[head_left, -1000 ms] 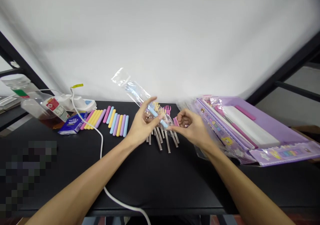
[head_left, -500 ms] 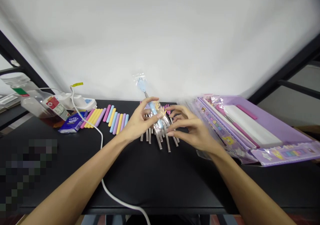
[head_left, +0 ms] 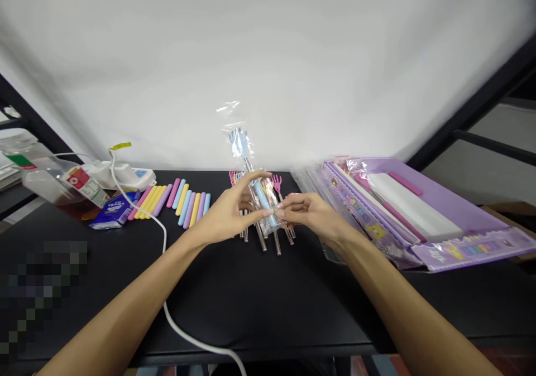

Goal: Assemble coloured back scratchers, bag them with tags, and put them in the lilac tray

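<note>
My left hand [head_left: 226, 211] and my right hand [head_left: 310, 215] meet above the middle of the black table [head_left: 251, 292]. Between them stands a blue hand-shaped back scratcher [head_left: 251, 167] inside a clear plastic sleeve [head_left: 234, 125], nearly upright. The left thumb and fingers pinch its blue handle from the left. My right fingertips pinch the lower end of the sleeve from the right. Under the hands lies a pile of scratchers with metal rods [head_left: 270, 236] and pink and yellow hand-shaped heads [head_left: 276, 182].
A row of pastel handle sleeves [head_left: 180, 200] lies left of the hands. Further left are a white cable [head_left: 163, 287], a power strip [head_left: 121, 172], a blue packet [head_left: 111, 211] and a plastic bottle [head_left: 46, 181]. Purple packaged boxes [head_left: 419, 214] fill the right side.
The bagged blue scratcher swung from leaning left to nearly upright. My right hand opened, then pinched the sleeve's lower end. The view shifted slightly.
</note>
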Demonstrator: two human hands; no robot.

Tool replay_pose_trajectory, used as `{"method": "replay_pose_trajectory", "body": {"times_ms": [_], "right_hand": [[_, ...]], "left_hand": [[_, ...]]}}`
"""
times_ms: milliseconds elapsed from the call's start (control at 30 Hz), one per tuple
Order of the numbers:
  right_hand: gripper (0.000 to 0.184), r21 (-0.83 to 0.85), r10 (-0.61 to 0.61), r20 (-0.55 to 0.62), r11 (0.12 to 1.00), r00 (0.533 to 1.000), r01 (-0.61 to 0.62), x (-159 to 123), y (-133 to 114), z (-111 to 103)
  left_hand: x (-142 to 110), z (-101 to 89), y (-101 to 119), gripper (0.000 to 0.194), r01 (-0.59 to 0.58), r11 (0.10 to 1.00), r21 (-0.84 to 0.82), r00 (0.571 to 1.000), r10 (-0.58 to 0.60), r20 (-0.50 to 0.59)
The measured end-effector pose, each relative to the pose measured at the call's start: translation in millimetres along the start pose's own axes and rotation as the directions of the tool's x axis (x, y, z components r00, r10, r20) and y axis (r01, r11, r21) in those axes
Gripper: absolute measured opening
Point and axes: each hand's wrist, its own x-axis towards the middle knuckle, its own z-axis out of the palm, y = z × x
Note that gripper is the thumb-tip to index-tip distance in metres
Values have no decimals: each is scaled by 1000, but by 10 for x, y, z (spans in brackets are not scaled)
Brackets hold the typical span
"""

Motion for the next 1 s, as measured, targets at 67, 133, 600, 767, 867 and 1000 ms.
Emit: {"method": "replay_pose_trajectory", "body": {"times_ms": [67, 133, 600, 767, 867, 1000], "right_hand": [[31, -28, 1, 49, 1000, 999, 1, 6, 1, -16], [32, -47, 24, 144, 999, 989, -18, 8, 11, -30], [20, -694, -306, -192, 714, 933, 91, 10, 81, -457], [52, -911, -371, -98, 408, 924, 67, 60, 283, -631], [58, -928, -320, -89, 371, 943, 38, 75, 335, -646], [56, -922, -250, -119, 388, 961, -13, 85, 308, -623]], "left_hand": [[42, -44, -45, 46, 6, 1000, -21, 986, -10, -166], [94, -102, -117, 40, 5, 996, -94, 935, -38, -352], [63, -11, -219, 55, 112, 983, -145, 942, -152, -300], [35, 117, -211, 47, 99, 989, -109, 961, -123, -246], [9, 142, -191, 43, 93, 995, -40, 973, -99, -206], [-22, 138, -143, 57, 40, 998, 51, 989, -32, -141]]}}
